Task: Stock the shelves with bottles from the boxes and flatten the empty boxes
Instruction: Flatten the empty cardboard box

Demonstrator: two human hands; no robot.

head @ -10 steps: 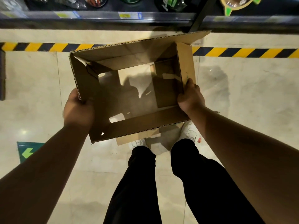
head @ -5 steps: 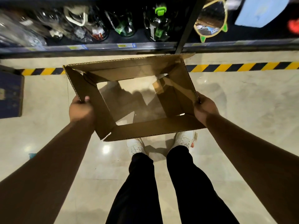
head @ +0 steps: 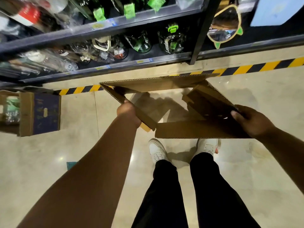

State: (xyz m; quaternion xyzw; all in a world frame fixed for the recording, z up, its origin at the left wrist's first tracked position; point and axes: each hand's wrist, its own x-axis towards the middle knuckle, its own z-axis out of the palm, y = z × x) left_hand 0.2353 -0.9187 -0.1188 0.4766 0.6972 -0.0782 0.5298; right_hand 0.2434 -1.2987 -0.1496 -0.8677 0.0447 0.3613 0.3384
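An empty brown cardboard box [head: 194,130], open at top and bottom, hangs in front of me above the floor, skewed into a slanted shape. My left hand [head: 127,112] grips its left wall. My right hand [head: 250,120] pinches the right wall near the corner, thumb on the inside. Through the box I see the floor and shadows. Glass bottles and jars [head: 171,40] stand on the lower dark shelf [head: 131,62] ahead, and more bottles with green tags [head: 98,14] on the shelf above.
A second box [head: 39,112], blue and brown, sits on the floor at the left against the shelf and holds wrapped goods. A black-and-yellow hazard stripe [head: 263,66] runs along the shelf base. My legs and white shoes [head: 157,150] stand below the box.
The camera has tilted up, showing more of the shelves. My hands have moved apart and the box has skewed wider and flatter, its right side pulled to the right.
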